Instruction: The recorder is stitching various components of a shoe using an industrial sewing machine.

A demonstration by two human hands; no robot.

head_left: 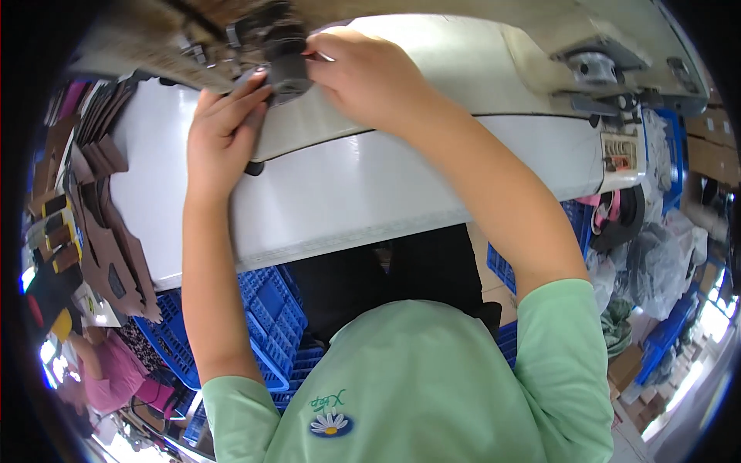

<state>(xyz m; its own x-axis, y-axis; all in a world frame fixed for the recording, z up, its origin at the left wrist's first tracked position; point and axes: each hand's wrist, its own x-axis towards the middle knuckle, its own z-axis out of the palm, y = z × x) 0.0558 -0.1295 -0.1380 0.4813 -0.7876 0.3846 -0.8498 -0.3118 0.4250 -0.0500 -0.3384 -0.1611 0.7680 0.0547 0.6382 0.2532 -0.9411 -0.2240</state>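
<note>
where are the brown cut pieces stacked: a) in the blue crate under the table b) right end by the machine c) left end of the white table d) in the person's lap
c: the brown cut pieces lie piled at the left end of the white table, away from both hands.

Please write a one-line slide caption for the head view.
Both hands, left hand and right hand, press a dark piece at a sewing machine.

- Dark grey piece [284, 73]: we see it at twelve o'clock on the white sewing machine's bed [347, 185], pinched between both hands.
</note>
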